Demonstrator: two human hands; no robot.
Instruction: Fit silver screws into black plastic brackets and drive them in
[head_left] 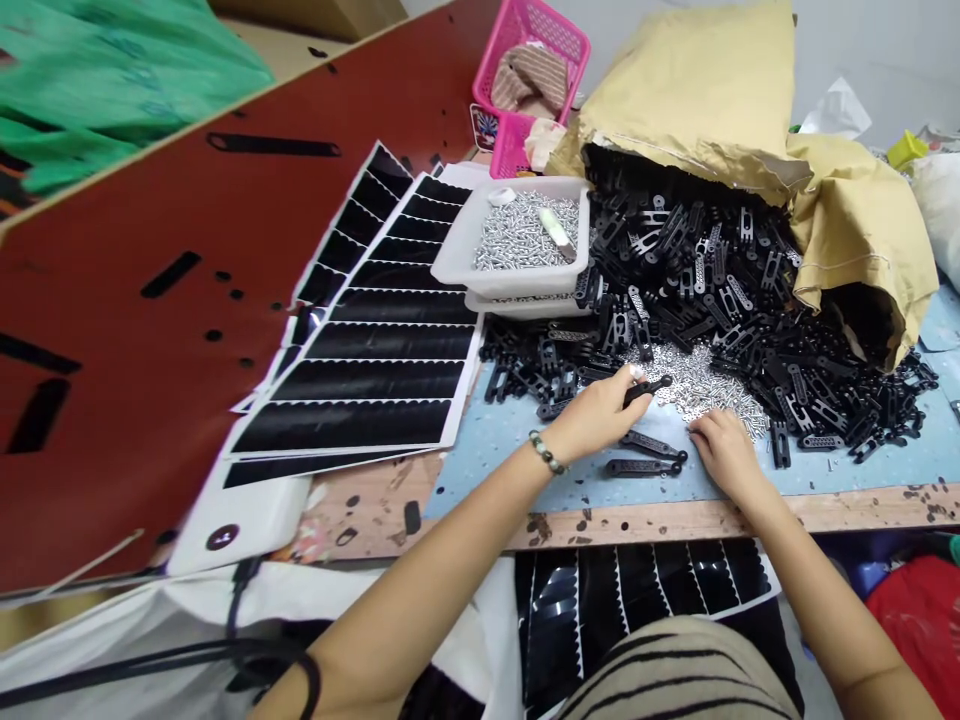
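My left hand (606,405), with a beaded bracelet at the wrist, is closed on a small black plastic part (649,388) that has a rounded knob at its right end. Two similar black parts (643,467) lie on the blue sheet just below it. My right hand (724,450) rests at the near edge of a heap of small silver screws (705,385). Its fingers are bent together at the screws, and whatever may be between the fingertips is too small to make out. Behind both hands spreads a big pile of loose black plastic parts (675,260).
A white tub (457,245) full of silver screws stands on another tub at left. Sheets of black strips (375,370) lie beside it. A torn paper sack (697,80) spills parts at the back. A pink basket (486,60) stands behind; a red-brown panel (112,330) rises at left.
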